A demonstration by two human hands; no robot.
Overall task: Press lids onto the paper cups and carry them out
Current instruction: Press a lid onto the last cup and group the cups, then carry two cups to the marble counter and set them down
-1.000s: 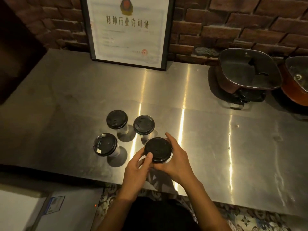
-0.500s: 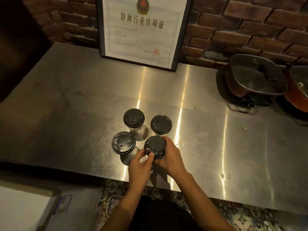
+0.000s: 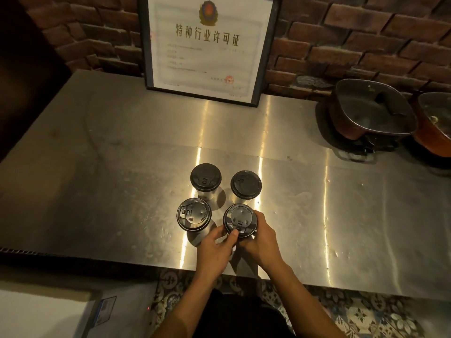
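Four cups stood in a square cluster on the counter (image 3: 97, 167), well in front of the frame (image 3: 207, 47), and each was closed in black. We read positions from that frame, which leaned against the brick wall (image 3: 366, 40).

The back cups (image 3: 205, 178) and (image 3: 246, 184) made the row nearer the frame and stood free, just apart from each other. The side cup (image 3: 194, 214) stood in the row farther from the frame, on the left, also untouched.

The held cup (image 3: 240, 220) stood to its right in that same far row, upright on the counter. We clasped it from both sides. Our left hand (image 3: 214, 250) curled its fingers against the cup's left flank, and its thumb (image 3: 233, 234) lay on the near rim of the lid (image 3: 241, 215). Our right hand (image 3: 262, 242) wrapped its fingers round the right flank, just under the lid's rim.

Two pans (image 3: 371, 113) and (image 3: 436, 123) sat well to the right of the frame, touching side by side at the wall.
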